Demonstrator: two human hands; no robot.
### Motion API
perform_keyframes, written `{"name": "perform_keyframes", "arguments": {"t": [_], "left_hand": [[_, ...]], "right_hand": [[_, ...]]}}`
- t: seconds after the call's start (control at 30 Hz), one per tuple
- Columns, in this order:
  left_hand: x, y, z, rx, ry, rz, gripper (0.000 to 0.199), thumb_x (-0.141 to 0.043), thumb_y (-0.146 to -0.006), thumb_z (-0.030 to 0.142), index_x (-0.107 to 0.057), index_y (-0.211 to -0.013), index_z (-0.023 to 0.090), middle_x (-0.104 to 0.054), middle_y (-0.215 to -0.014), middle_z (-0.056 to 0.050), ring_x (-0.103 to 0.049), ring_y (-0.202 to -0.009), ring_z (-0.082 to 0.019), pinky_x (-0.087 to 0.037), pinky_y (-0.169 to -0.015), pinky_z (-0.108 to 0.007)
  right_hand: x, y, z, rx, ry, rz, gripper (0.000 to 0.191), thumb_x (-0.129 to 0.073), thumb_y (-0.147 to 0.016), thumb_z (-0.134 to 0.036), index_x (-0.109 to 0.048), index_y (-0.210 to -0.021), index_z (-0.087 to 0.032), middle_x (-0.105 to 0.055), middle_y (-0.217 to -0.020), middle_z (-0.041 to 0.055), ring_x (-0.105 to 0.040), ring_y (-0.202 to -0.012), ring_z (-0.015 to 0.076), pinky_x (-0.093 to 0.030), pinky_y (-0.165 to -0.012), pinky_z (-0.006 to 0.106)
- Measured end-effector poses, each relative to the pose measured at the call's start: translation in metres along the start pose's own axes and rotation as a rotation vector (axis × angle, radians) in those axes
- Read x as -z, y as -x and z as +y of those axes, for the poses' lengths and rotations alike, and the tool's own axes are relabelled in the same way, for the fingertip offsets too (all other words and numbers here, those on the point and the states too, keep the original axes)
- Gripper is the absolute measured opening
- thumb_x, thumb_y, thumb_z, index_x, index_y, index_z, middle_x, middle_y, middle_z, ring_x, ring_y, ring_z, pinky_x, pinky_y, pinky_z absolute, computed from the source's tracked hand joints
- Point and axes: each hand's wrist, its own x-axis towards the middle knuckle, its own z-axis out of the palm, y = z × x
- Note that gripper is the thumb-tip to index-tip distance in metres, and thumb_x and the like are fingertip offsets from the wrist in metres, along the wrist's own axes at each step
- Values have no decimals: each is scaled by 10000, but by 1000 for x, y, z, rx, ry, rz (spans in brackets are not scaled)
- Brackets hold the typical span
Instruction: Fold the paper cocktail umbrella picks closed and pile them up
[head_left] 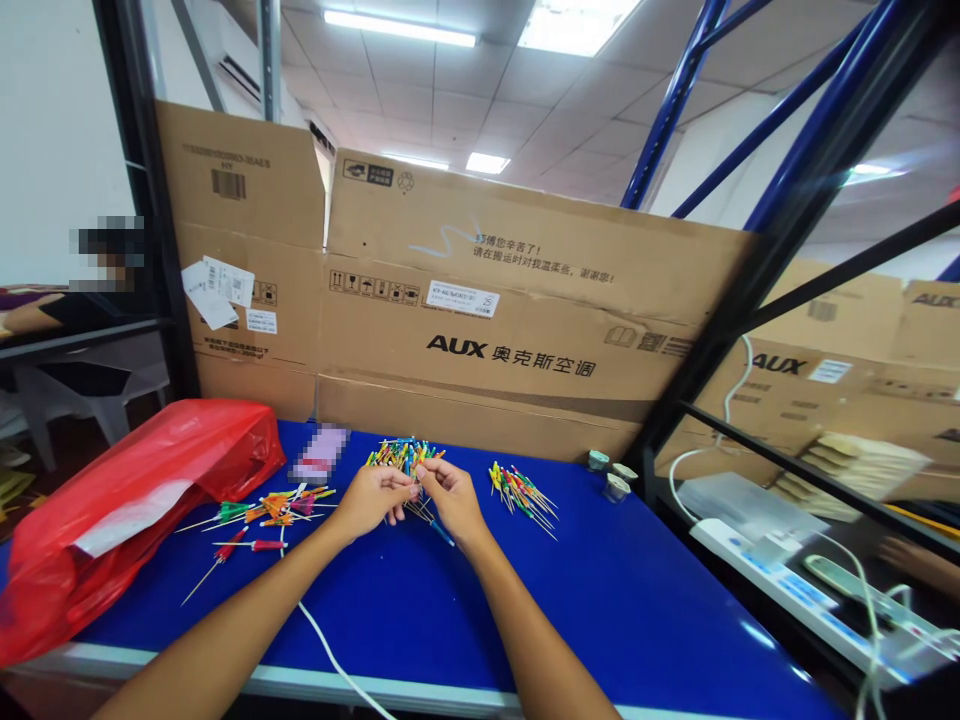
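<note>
My left hand (377, 497) and my right hand (450, 500) meet over the blue table, fingertips pinched close together. What sits between them is too small to make out. Right behind my fingers lies a pile of folded paper cocktail umbrellas (405, 452) in mixed colours on thin wooden sticks. One blue folded umbrella (441, 533) lies beside my right hand. A smaller heap of folded umbrellas (517, 490) is to the right. On the left, orange, green and pink umbrellas (277, 507) look partly opened, with two red ones (266, 546) nearer me.
A red plastic bag (187, 450) covers the table's left side. A cardboard wall (517, 300) stands behind. Small tubs (616, 487) sit at the back right. A white cable (322, 635) crosses the front edge. Beyond the right frame is a power strip (795, 590). A person (82, 300) sits far left.
</note>
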Motion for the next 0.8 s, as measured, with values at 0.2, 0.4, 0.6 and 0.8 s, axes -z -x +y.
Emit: {"name": "perform_keyframes", "arguments": {"t": [0.2,0.4,0.6,0.8], "left_hand": [[2,-2,-6,-2,-10,7,331,-730,-783,450,-715,-842,125,-670,-540,-14,-593,-418,-130,-458,-423,-220],[1,-3,-6,4,-63,18,332,-728,-779,450,-738,-865,129,-690,-571,-29,-605,-454,-143,-447,-429,-223],[6,-3,0,-65,-153,77,311,-670,-822,442,-784,-912,166,-777,-826,-76,-706,-735,-214,-528,-612,-266],[12,-5,-4,-58,-216,126,298,-683,-788,445,-792,-868,180,-781,-856,-73,-704,-788,-240,-536,-694,-303]], "right_hand": [[4,1,3,3,45,-72,241,-705,-818,-424,-703,-825,-184,-683,-745,14,-622,-678,164,-500,-661,275],[7,-1,5,45,166,-87,273,-667,-835,-455,-709,-824,-185,-699,-752,20,-627,-698,175,-487,-655,269],[51,-10,-2,125,500,329,325,-592,-865,-466,-694,-965,-174,-734,-875,74,-653,-813,219,-478,-715,295],[113,-1,-9,-210,1333,597,212,-598,-845,-349,-742,-936,-222,-736,-857,118,-612,-961,292,-379,-798,375]]}}
